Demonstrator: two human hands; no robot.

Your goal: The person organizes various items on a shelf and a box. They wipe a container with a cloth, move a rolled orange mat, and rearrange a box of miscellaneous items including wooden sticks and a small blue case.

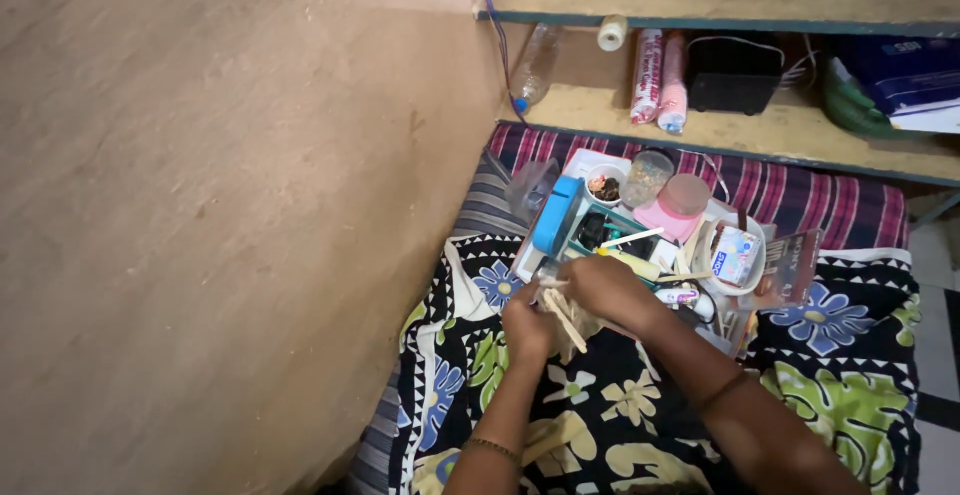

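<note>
My left hand (pixel 527 321) and my right hand (pixel 607 291) meet over a flowered black cloth (pixel 840 355), both closed around a small bundle of flat wooden sticks (pixel 561 315). The sticks poke out between the two hands, angled down to the right. Just beyond the hands lies a white tray (pixel 585 163) crowded with craft items: a blue box (pixel 556 215), a small bowl of beads (pixel 604 187), a clear cup (pixel 646 177) and a pink lidded jar (pixel 680 205).
A brown wall (pixel 220 205) fills the left side. Wooden shelves (pixel 700 115) at the back hold a plastic bottle (pixel 535 65), tubes, a black box (pixel 735 75) and blue packages. A striped cloth (pixel 800 195) lies under the shelf. A round white dish (pixel 735 255) sits right of the tray.
</note>
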